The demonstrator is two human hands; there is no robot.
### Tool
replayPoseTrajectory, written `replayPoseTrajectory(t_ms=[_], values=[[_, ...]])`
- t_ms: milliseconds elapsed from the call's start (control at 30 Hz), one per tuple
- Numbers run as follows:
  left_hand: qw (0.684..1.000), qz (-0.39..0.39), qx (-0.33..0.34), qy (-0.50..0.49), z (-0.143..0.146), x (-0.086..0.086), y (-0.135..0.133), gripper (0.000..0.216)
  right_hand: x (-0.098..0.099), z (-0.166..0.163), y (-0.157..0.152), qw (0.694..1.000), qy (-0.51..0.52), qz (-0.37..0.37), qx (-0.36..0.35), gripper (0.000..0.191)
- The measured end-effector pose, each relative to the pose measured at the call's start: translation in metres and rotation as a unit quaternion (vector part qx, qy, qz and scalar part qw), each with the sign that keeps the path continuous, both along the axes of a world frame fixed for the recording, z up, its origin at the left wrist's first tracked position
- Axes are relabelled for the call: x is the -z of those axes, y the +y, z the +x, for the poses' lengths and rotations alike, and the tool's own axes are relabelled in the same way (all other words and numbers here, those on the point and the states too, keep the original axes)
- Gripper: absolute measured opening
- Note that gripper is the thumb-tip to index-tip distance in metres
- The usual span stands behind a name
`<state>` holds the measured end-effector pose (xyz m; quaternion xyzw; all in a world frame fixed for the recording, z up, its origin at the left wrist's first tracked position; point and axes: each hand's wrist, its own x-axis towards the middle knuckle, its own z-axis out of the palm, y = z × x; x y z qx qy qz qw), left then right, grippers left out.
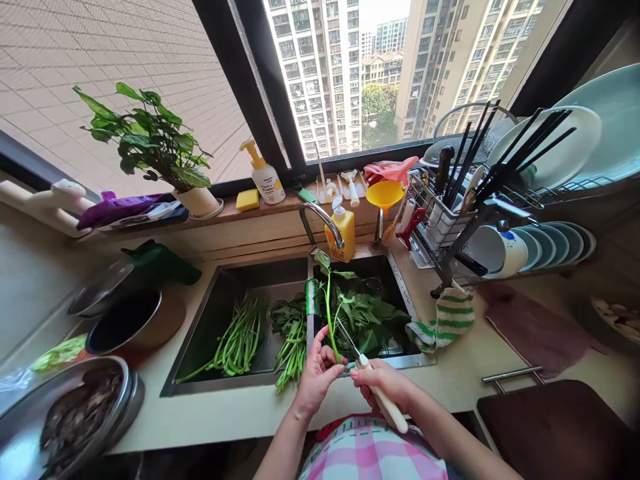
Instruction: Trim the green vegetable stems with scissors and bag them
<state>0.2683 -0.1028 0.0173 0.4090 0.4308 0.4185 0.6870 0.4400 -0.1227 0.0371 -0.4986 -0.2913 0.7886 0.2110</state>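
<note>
My left hand (320,367) pinches a long green leafy stem (329,310) near its lower end, so it stands upright over the sink's front edge. In my right hand (387,387) is a small knife (387,399) with a cream handle, its narrow blade pointing up and touching or nearly touching the stem. Loose leafy greens (370,317) fill the right basin behind my hands. To the left, a bunch of leafy stems (291,353) lies by the sink divider, and a pile of bare stems (237,343) rests in the left basin.
A curved faucet (323,217) rises behind the sink (200,320) beside a yellow bottle (341,233). On the left stand a dark pot (127,323) and metal bowls (131,407). A striped cloth (453,317), a dish rack (430,233) and a dark board (550,427) are on the right.
</note>
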Motion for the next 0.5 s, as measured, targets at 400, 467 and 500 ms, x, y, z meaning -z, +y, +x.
replayPoseTrajectory(t_ms=[400, 467, 500], values=[[0.998, -0.024, 0.005, -0.066, -0.011, 0.004, -0.014, 0.082, 0.010, 0.001, -0.011, 1.000, -0.016, 0.008, 0.000, 0.041], [0.995, -0.037, 0.008, -0.087, -0.015, 0.000, -0.016, 0.080, 0.012, 0.003, -0.013, 1.000, -0.016, 0.012, 0.010, 0.041], [0.994, -0.046, 0.011, -0.098, -0.017, -0.002, -0.018, 0.079, 0.012, 0.003, -0.013, 1.000, -0.017, 0.017, 0.015, 0.042]])
